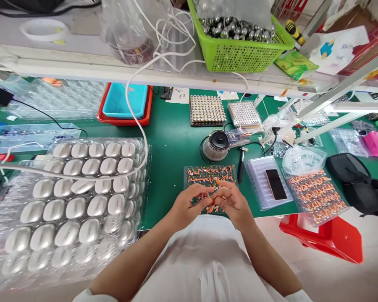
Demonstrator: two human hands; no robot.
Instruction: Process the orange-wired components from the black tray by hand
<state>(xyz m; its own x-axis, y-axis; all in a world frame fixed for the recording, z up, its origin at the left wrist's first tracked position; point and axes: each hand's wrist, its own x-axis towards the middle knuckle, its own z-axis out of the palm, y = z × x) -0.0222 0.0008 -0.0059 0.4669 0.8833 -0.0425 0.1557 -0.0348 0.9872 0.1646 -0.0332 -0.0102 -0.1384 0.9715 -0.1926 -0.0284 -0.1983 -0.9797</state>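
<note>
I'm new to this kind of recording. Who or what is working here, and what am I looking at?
No machine arm here: a person works bare-handed, seen from a camera on their head, looking down. The left hand and right hand meet fingertip to fingertip around a small orange piece; which fingers pinch it is too small to tell. Beneath them, a dark tray of similar pieces lies on a green table. To the right are a hammer and phone; to the left, pale oval shells.

The cloth garment (195, 256) looks matt, the clear plastic trays (141, 184) glossy, the tabletop (166, 155) smooth.
</note>
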